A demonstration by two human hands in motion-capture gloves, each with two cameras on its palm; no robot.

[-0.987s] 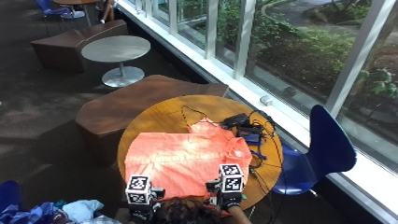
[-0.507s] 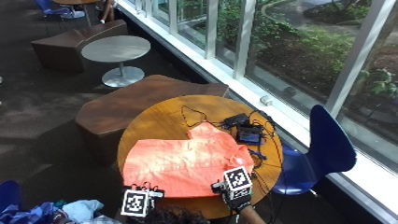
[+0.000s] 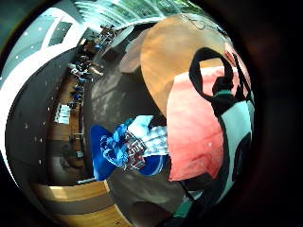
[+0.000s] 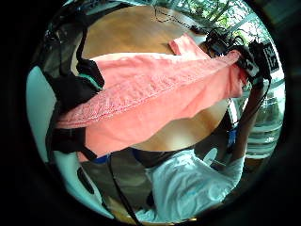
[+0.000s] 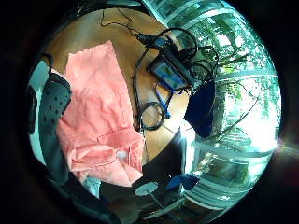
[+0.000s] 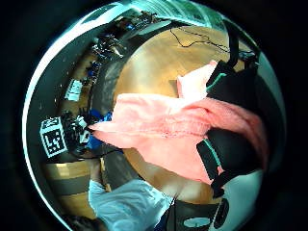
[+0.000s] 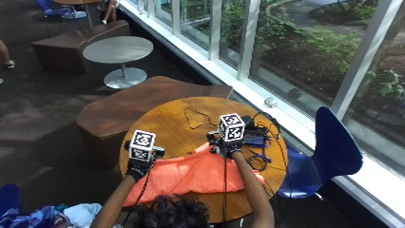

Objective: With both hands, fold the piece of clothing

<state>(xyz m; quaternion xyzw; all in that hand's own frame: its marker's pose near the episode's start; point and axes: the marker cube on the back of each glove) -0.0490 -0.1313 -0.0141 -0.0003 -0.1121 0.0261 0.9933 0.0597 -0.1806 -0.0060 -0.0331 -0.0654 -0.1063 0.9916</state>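
Note:
An orange garment (image 7: 190, 175) lies on the round wooden table (image 7: 171, 121), its near part hanging toward the person. My left hand (image 7: 137, 167) pinches one corner of its edge and my right hand (image 7: 229, 149) pinches the other. Both hold that edge raised and stretched above the middle of the table. In the left thumb side palm view the left fingers (image 4: 77, 89) curl round the cloth (image 4: 155, 89), which runs across to the right hand (image 4: 249, 61). The right thumb side palm view shows the right fingers (image 6: 231, 144) clamped on the bunched cloth (image 6: 163, 125).
A black device (image 7: 255, 138) with tangled cables (image 5: 152, 114) sits on the table's right side, close to my right hand. A thin cable (image 7: 196, 116) lies farther back. A blue chair (image 7: 330, 149) stands right of the table, a brown bench (image 7: 145, 102) behind it.
Both hands have risen from the table's near edge and moved forward over its middle, carrying the garment's edge with them. The cloth has bunched into a shorter shape.

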